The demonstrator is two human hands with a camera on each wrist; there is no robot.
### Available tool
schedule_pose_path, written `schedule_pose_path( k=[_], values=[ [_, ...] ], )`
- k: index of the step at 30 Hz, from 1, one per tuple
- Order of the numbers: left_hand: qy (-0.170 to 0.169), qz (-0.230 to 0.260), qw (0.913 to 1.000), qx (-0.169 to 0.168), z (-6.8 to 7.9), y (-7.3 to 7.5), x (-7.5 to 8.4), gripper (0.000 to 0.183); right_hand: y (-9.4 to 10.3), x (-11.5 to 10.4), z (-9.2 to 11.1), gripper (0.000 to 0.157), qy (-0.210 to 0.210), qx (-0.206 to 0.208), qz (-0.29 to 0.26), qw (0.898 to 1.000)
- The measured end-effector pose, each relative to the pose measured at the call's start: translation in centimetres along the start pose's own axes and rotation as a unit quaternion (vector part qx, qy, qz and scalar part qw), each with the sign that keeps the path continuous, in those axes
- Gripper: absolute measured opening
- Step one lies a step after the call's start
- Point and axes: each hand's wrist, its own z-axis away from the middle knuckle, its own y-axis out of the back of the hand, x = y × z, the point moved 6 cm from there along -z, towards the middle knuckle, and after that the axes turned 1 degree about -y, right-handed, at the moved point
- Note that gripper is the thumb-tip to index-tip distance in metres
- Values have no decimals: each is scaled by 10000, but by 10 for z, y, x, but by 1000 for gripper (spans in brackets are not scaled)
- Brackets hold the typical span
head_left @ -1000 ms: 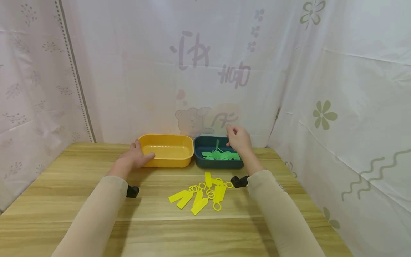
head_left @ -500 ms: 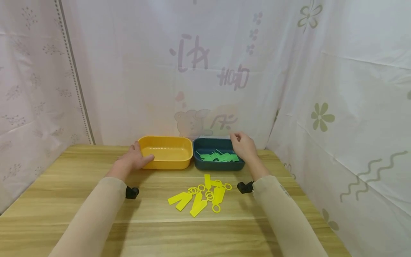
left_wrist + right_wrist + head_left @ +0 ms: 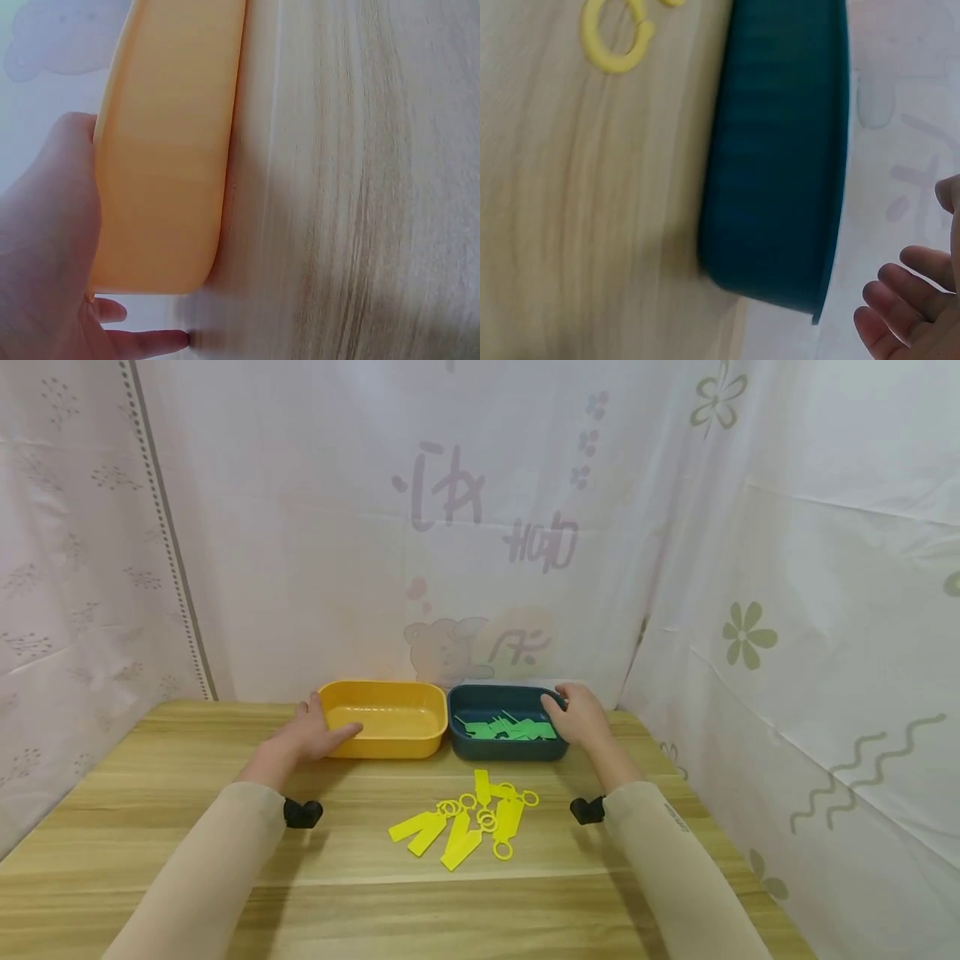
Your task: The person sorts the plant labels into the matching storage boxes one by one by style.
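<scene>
Yellow tub (image 3: pixel 390 748): probably light, stiff, slick; best held by its rim.
Left hand (image 3: pixel 303 734): fingers clamped on its end.
Right hand (image 3: pixel 582 717): fingers apart, near teal tub (image 3: pixel 508 750).

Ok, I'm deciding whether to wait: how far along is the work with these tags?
Apparently done: green tags lie in the teal box.
In hand: the left hand rests at the left end of the yellow box; the right hand is beside the teal box, no tag visible in it.
Probably left: yellow tags lie on the table.
</scene>
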Motion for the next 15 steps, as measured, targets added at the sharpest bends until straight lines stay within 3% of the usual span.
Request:
schedule_pose_path(
  k=[4,9,15],
  values=[
    [-8,92,9999,56,-3,-1,-2,135,-7,11,2,76,-40,-230,353,9991],
    [-107,188,9996,206,-4,4,0,134,-22,23,5,103,-192,-625,725,9952],
    [-590,-65,9957,708,6,19,26,130,-37,35,11,126,-422,-984,789,9911]
  ],
)
